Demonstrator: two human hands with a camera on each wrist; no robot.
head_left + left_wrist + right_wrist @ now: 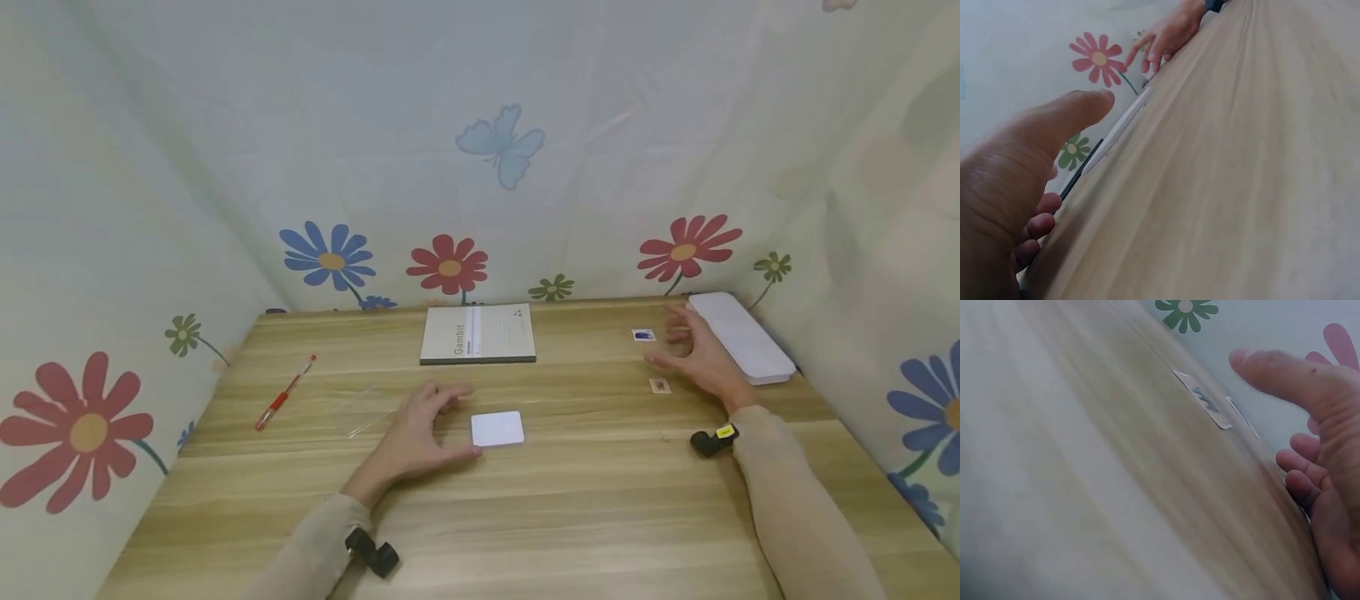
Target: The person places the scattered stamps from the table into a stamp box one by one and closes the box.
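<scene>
A small white rounded block, perhaps an eraser or a stack of cards, lies flat at mid-table. My left hand is just left of it, thumb and fingers spread apart, holding nothing. In the left wrist view the thumb stands raised near the block's thin white edge. My right hand hovers or rests beside a long white case, its fingers loosely bent around nothing. Left of that hand lie two small stamps, one blue and one brownish. The right wrist view shows the nearer stamp beyond the thumb.
A notebook marked "Gambit" lies at the table's back edge. On the left are a red pen and a thin transparent sheet or sleeve beside my left hand. Flower-printed cloth encloses the wooden table at the back and sides.
</scene>
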